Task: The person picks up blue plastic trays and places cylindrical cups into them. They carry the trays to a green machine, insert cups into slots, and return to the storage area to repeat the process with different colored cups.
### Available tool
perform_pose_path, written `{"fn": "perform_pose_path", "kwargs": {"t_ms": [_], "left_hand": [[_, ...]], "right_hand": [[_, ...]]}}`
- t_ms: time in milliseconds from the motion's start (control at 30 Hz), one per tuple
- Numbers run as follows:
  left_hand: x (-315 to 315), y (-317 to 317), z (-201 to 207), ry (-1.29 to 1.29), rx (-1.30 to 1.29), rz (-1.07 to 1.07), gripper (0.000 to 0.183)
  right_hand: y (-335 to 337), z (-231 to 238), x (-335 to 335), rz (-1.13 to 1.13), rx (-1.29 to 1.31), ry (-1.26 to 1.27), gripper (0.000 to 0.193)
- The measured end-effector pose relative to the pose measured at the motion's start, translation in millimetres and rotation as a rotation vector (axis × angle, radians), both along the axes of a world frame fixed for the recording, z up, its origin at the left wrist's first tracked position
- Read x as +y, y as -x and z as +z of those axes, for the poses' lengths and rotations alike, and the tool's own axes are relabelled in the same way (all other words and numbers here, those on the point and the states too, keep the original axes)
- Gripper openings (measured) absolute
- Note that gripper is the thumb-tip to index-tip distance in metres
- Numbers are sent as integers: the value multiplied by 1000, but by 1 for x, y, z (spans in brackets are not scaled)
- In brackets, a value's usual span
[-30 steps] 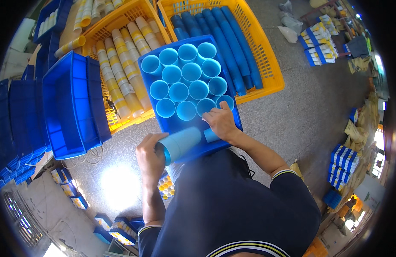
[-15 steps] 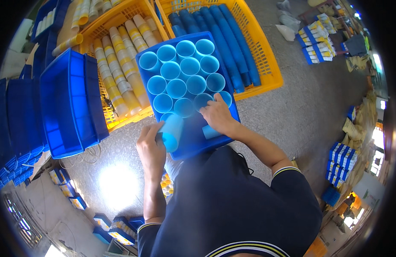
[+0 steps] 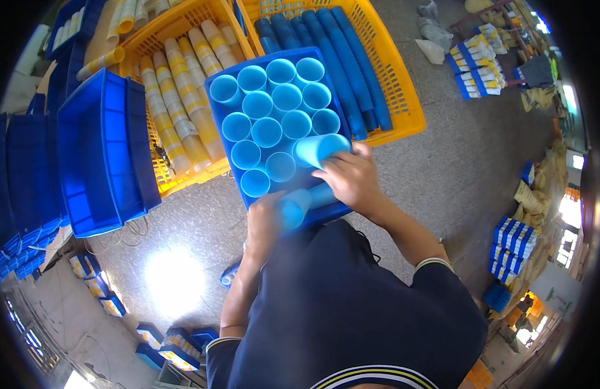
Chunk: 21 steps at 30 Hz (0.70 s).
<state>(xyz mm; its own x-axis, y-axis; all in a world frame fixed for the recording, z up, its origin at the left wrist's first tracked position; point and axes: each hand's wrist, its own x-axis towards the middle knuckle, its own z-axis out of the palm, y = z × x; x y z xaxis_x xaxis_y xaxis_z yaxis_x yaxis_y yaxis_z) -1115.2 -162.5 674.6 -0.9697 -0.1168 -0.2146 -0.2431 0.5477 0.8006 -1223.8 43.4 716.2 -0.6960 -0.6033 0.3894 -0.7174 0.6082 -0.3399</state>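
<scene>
A blue plastic tray (image 3: 336, 102) in front of me holds several upright light-blue cups (image 3: 266, 132) in rows, mouths up. My left hand (image 3: 263, 223), at the tray's near left edge, is closed on a light-blue cup (image 3: 294, 209) held tilted and blurred by motion. Over the tray's right side, my right hand (image 3: 353, 176) grips another cup (image 3: 324, 149) by its rim, tilted with its mouth toward that hand. Between the hands, a further cup (image 3: 322, 194) lies on its side at the near end of the tray, partly hidden.
Behind the tray stand two yellow crates, one with yellow-and-white cup stacks (image 3: 176, 84), the other with dark-blue stacks (image 3: 342, 55). Empty blue bins (image 3: 86, 155) stand at the left. Filled blue trays (image 3: 514, 243) are piled on the floor at the right.
My left hand has moved right and slightly down with its cup. My right hand, earlier at the cups in the near right corner, now holds one tilted.
</scene>
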Motion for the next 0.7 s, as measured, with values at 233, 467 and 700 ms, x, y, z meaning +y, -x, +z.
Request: {"fn": "perform_pose_path", "kwargs": {"t_ms": [233, 467, 700], "left_hand": [[16, 9, -28, -65, -7, -24, 25], [27, 13, -45, -207, -25, 99, 23], [29, 8, -40, -218, -68, 50, 31]], "right_hand": [[-21, -11, 40, 16, -126, -168, 14], [-52, -37, 58, -114, -82, -161, 21], [-70, -57, 30, -515, -368, -608, 33]]}}
